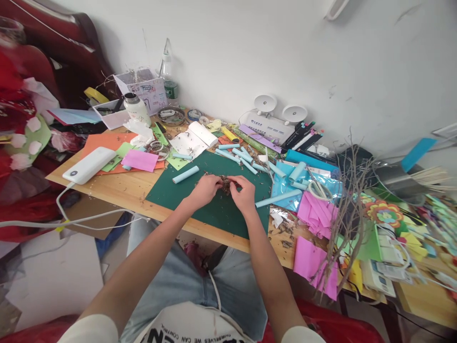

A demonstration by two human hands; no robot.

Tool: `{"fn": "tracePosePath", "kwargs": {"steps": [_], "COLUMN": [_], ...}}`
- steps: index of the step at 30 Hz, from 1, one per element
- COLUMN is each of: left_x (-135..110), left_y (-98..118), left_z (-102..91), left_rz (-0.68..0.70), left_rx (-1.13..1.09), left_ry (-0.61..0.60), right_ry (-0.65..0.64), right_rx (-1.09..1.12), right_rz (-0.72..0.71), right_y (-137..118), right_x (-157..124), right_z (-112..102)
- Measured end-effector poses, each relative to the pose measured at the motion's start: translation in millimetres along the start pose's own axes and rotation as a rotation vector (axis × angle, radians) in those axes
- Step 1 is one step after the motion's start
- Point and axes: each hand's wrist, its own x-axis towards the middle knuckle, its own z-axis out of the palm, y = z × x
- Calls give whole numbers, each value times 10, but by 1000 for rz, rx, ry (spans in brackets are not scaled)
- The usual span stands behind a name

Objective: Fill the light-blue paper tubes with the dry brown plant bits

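Over the dark green cutting mat (178,193), my left hand (208,189) and my right hand (243,193) meet at a small clump of dry brown plant bits (225,185). Both hands have their fingertips pinched on this clump, one from each side. Dry crumbs are scattered on the mat around it. A rolled light-blue paper tube (186,175) lies on the mat, left of my hands. Several more blue paper tubes (246,164) lie in a loose pile behind my right hand. Another long tube (278,198) rests at the mat's right edge.
A white power bank (89,165) with a cable sits at the table's left. A white bottle (137,109) stands behind it. To the right are scissors (319,190), pink crepe paper (314,262) and upright dry twigs (352,205). A white double lamp (269,126) stands by the wall.
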Motion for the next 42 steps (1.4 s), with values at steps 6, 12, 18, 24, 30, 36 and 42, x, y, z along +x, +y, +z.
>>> {"fn": "tracePosePath", "kwargs": {"steps": [6,12,18,24,30,36,42], "left_x": [41,57,-4,-70,-26,56,104], "left_y": [22,0,92,232,201,103,21], "left_z": [-88,-71,85,193,238,200,45], "left_rz": [-29,-61,-7,1,-215,-270,-305], "left_rx": [-128,-151,-22,-58,-494,-764,-810], "left_ry": [21,1,155,288,355,206,54], "right_ry": [-45,-58,58,140,178,84,-18], "right_rx": [87,44,211,762,872,492,441], "right_rz": [-1,6,224,588,627,336,220], "right_y": [-7,-15,30,94,89,81,36], "right_x": [7,4,-26,11,31,7,28], "right_z": [-5,8,130,196,197,133,46]}}
